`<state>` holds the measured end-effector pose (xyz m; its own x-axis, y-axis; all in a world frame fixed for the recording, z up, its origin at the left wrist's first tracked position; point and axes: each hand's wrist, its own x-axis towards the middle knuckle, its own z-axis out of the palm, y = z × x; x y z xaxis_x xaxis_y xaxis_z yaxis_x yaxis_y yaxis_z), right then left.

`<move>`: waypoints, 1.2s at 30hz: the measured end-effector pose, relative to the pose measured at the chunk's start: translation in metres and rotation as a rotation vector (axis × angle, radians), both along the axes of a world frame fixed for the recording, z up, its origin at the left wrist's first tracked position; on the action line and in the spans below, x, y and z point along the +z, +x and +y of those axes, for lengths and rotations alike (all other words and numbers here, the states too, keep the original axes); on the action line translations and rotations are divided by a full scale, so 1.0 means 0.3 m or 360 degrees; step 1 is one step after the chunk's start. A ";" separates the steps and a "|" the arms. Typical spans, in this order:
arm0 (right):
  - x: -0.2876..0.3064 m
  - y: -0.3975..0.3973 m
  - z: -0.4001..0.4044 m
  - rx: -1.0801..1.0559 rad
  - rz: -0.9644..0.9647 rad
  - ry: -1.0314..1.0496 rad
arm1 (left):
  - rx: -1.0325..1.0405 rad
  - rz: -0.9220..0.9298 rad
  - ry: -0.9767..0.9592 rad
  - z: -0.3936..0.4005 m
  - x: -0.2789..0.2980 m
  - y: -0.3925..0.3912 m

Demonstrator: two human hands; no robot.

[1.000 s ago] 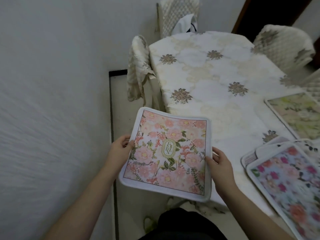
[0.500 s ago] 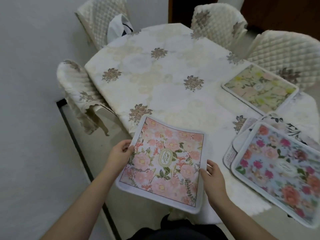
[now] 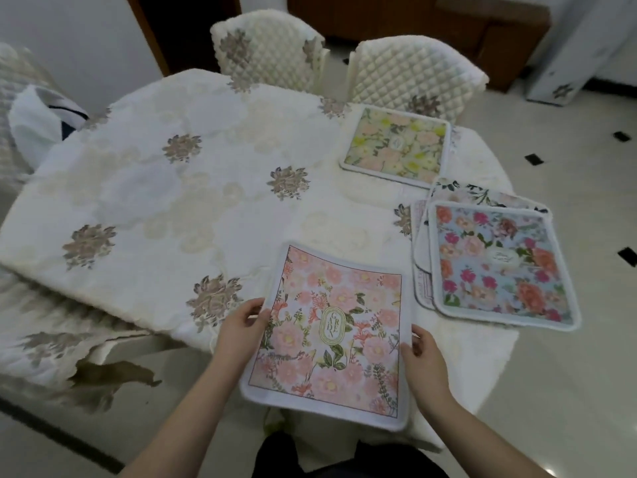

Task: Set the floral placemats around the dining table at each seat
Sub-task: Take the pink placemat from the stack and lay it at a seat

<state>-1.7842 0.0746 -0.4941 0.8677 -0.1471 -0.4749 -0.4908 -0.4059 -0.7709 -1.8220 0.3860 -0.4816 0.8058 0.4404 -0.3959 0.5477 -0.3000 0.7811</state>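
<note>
Both the left hand (image 3: 241,326) and right hand (image 3: 422,360) pinch the pink placemat (image 3: 327,336) by its sides, half overhanging the table (image 3: 172,208) edge; released here, it might slide off.

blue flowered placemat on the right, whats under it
The blue placemat tops a small stack. At least two more placemats peek out beneath: a pale one along its left edge and a dark-leafed one past its far edge. Their patterns are mostly covered, and any further mats are hidden.
</note>
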 end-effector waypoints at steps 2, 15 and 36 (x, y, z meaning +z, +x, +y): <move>-0.004 -0.042 0.031 -0.0181 -0.0063 -0.0066 | -0.0158 0.0001 -0.0027 0.028 -0.006 0.032; -0.034 -0.126 0.131 -0.0536 -0.0102 -0.0297 | -0.0453 0.0032 -0.0084 0.113 -0.048 0.115; -0.089 -0.029 0.068 -0.0413 -0.0254 -0.0460 | -0.0505 -0.0045 0.0413 0.087 -0.107 0.204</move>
<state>-1.7927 0.0949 -0.5207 0.8437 -0.4778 -0.2446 -0.4887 -0.4953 -0.7183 -1.7607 0.4121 -0.5137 0.9268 0.2504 -0.2799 0.3754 -0.6398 0.6707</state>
